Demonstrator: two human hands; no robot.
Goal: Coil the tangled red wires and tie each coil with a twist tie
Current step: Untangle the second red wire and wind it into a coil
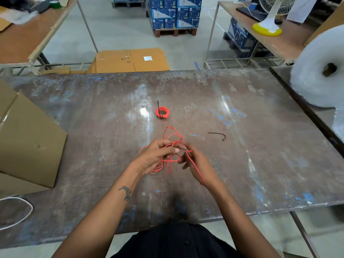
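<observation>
A tangled red wire (172, 135) hangs in loose loops between my hands above the worn metal table (93, 112). My left hand (158, 155) grips a bunch of its loops. My right hand (195, 162) pinches one strand, which trails down across the palm toward the wrist. Farther back lies a small coiled red wire (162, 112), bound with a black tie whose tail sticks up. A loose black twist tie (217, 135) lies on the table to the right of the tangle.
A cardboard box (28, 142) stands at the table's left edge, a white cable (20, 213) in front of it. A big bubble wrap roll (320, 71) sits at the right. Other tables, flat cardboard and stacked blue boxes are beyond.
</observation>
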